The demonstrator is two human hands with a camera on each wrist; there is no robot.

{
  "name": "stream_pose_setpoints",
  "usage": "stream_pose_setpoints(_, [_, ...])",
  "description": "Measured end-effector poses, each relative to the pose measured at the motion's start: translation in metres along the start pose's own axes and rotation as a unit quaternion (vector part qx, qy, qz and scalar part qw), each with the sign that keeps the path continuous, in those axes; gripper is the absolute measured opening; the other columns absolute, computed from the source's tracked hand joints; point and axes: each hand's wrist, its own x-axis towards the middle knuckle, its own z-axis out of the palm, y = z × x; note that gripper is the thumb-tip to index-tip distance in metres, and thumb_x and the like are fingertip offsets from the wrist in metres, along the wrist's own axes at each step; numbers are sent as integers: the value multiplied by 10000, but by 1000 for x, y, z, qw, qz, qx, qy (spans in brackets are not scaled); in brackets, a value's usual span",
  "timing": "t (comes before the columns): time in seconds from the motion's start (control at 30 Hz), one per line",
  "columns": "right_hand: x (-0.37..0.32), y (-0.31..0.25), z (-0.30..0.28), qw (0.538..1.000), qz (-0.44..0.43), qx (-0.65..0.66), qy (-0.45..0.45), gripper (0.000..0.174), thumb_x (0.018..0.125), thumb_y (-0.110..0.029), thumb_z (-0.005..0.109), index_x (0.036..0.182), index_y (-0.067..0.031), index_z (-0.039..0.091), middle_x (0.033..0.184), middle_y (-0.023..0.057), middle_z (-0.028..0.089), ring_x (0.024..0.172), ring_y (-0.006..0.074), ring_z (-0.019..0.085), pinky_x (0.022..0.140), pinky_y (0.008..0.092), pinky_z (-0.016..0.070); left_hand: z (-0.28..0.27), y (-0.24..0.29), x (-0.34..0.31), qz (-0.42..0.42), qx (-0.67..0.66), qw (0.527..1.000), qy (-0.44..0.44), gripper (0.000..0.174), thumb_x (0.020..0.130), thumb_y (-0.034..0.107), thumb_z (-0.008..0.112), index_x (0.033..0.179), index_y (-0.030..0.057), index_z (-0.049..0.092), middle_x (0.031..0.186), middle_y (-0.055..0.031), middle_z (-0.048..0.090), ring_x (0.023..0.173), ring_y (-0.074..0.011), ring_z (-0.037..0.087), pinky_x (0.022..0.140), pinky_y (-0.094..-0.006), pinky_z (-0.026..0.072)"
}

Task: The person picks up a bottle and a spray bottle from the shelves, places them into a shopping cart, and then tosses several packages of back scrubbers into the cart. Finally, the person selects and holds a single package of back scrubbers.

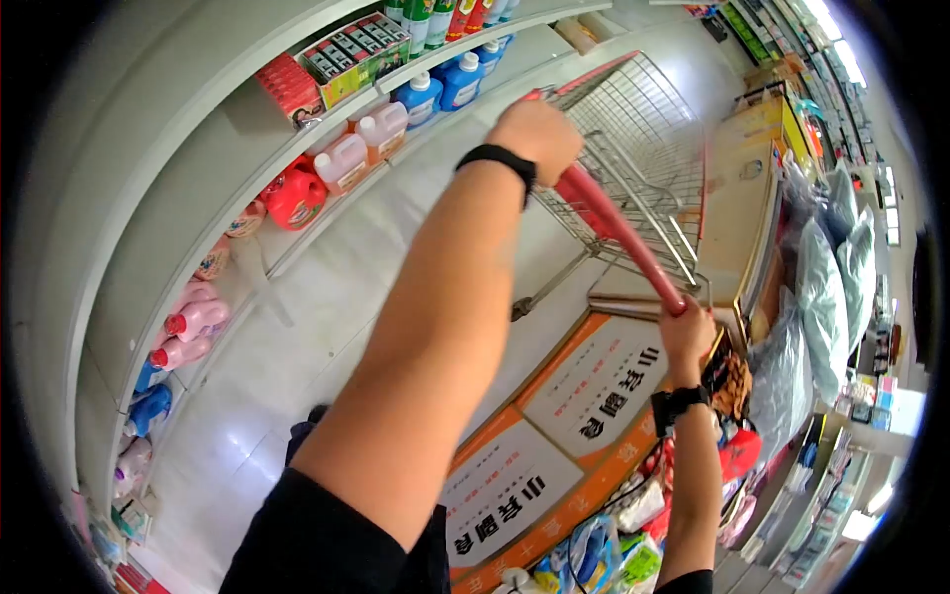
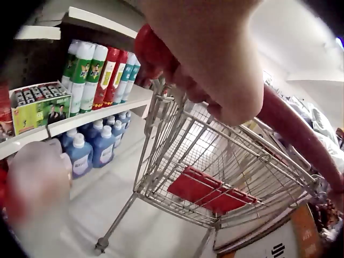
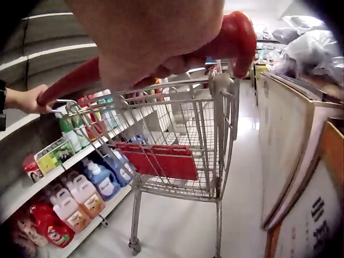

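Observation:
A metal shopping cart [image 1: 653,119] with a red handlebar [image 1: 618,233] stands in a shop aisle. In the head view my left hand [image 1: 537,139] grips one end of the bar, fingers curled round it, a black band at the wrist. Towards the bar's other end, my right hand [image 1: 686,337] holds it the same way and wears a black watch-like strap. The cart's wire basket shows no goods inside in the right wrist view, only a red panel [image 3: 161,160] on its near side. A wheel [image 3: 135,246] rests on the pale tiled floor.
Along the left run shelves [image 1: 148,223] with blue bottles [image 1: 460,81], pink jugs [image 1: 341,163], a red jug [image 1: 294,195] and spray cans [image 2: 80,70]. To the right lean printed orange-and-white boards [image 1: 594,381] and a large pale panel [image 3: 285,145], with plastic-wrapped bundles [image 1: 826,287] above.

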Motion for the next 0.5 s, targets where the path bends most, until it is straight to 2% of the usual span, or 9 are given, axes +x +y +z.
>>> stream_pose_setpoints(0.07, [34, 15, 16, 1000, 21, -19, -13, 232, 738, -332, 647, 826, -122, 695, 701, 157, 652, 662, 346, 638, 640, 435, 517, 4, -6, 38, 7, 2, 1000, -13, 139, 646, 171, 659, 744, 80, 697, 811, -125, 686, 795, -292, 665, 689, -398, 531])
stream_pose_setpoints(0.13, [66, 21, 28, 1000, 24, -6, 0, 245, 748, -332, 645, 842, -111, 698, 704, 167, 650, 672, 364, 635, 645, 443, 516, 16, -13, 73, 7, 26, 999, 33, 154, 646, 173, 666, 769, 89, 704, 812, -116, 687, 801, -288, 664, 703, -395, 531])
stream_pose_setpoints(0.2, [90, 30, 41, 999, 24, -1, 40, 252, 752, -322, 645, 852, -97, 697, 700, 170, 646, 680, 373, 633, 631, 446, 508, 11, -15, 95, -4, 19, 1000, 15, 169, 650, 177, 663, 795, 106, 711, 830, -113, 688, 805, -283, 665, 704, -393, 531])
stream_pose_setpoints(0.3, [126, 52, 61, 999, 14, -17, 24, 278, 758, -328, 654, 890, -87, 701, 699, 185, 635, 673, 372, 630, 612, 451, 492, 20, -22, 131, -3, 24, 999, 49, 201, 679, 224, 683, 848, 121, 717, 869, -86, 694, 834, -254, 669, 708, -389, 534])
stream_pose_setpoints(0.4, [148, 58, 70, 999, 19, -7, 30, 314, 785, -350, 647, 929, -75, 693, 709, 202, 626, 688, 369, 636, 602, 430, 483, 24, -27, 151, -6, 32, 998, 58, 234, 702, 267, 690, 886, 124, 716, 880, -67, 696, 841, -244, 670, 710, -386, 539])
stream_pose_setpoints(0.5, [165, 68, 81, 998, 54, 23, 22, 298, 788, -318, 646, 936, -63, 682, 735, 209, 628, 708, 382, 630, 616, 431, 480, 26, -31, 167, -8, 30, 998, 59, 220, 730, 244, 665, 910, 126, 712, 865, -58, 693, 827, -247, 672, 664, -427, 552])
